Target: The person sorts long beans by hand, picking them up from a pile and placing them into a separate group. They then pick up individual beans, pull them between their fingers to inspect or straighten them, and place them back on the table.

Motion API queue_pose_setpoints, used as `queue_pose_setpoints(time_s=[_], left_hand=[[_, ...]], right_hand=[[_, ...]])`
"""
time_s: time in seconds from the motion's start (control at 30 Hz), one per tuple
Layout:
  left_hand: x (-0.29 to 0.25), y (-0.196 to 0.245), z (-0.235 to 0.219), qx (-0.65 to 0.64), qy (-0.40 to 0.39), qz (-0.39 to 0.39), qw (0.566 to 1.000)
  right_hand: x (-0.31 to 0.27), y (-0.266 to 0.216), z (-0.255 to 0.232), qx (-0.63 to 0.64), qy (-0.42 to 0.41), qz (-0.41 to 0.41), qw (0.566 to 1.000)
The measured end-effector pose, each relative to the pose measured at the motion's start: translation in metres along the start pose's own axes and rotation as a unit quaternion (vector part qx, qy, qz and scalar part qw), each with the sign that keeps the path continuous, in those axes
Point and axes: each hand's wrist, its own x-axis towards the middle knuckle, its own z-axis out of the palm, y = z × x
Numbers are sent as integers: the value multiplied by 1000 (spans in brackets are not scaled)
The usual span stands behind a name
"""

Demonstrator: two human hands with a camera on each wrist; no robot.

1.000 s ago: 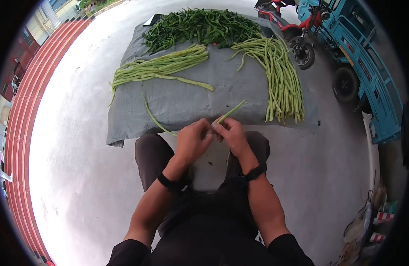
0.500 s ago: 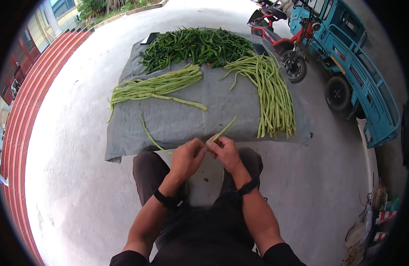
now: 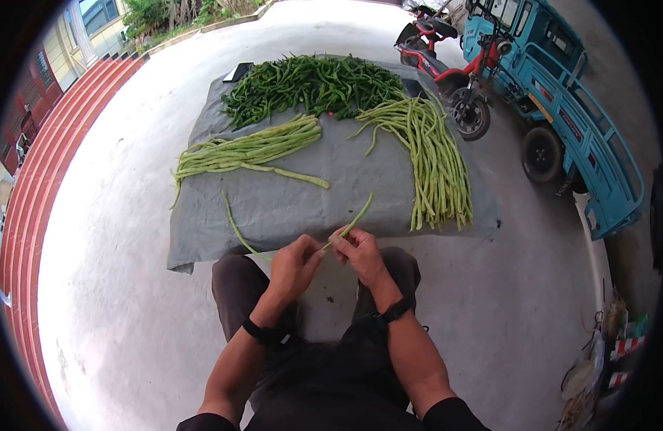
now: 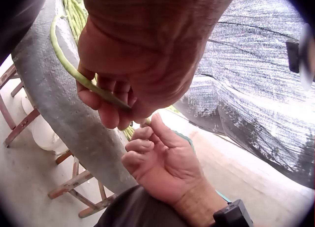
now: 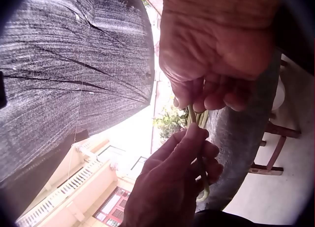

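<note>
A long green bean [image 3: 235,225] runs through both hands just beyond the knees, at the near edge of the cloth-covered table. My left hand [image 3: 291,269] grips it with curled fingers, and its long curved tail trails out to the left. With thumb and fingers, my right hand [image 3: 362,257] pinches the bean close by; a straight end sticks up past the knuckles. A short stretch of bean [image 5: 192,113] shows between the two sets of fingertips in the right wrist view. The left palm hides part of it in the left wrist view.
On the grey cloth [image 3: 274,205] lie a bundle of long beans [image 3: 252,149] at left, another bundle [image 3: 441,165] at right and a heap of green peppers [image 3: 310,87] behind. A red electric bike [image 3: 453,79] and blue cargo tricycle [image 3: 561,108] stand right; red steps [image 3: 51,172] run left.
The head view has tilted up, so the table sits lower in it. My hands have drawn slightly apart, and a bit of bean now shows between them.
</note>
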Motion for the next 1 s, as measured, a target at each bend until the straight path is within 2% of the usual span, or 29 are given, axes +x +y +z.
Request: queue_pose_setpoints(time_s=[0.63,1.0], left_hand=[[-3,1,-6,-47,-28,-28,998],[-1,7,-7,-52,-11,-10,999]], right_hand=[[-2,1,-2,12,-31,10,999],[-2,0,-5,51,-38,17,998]])
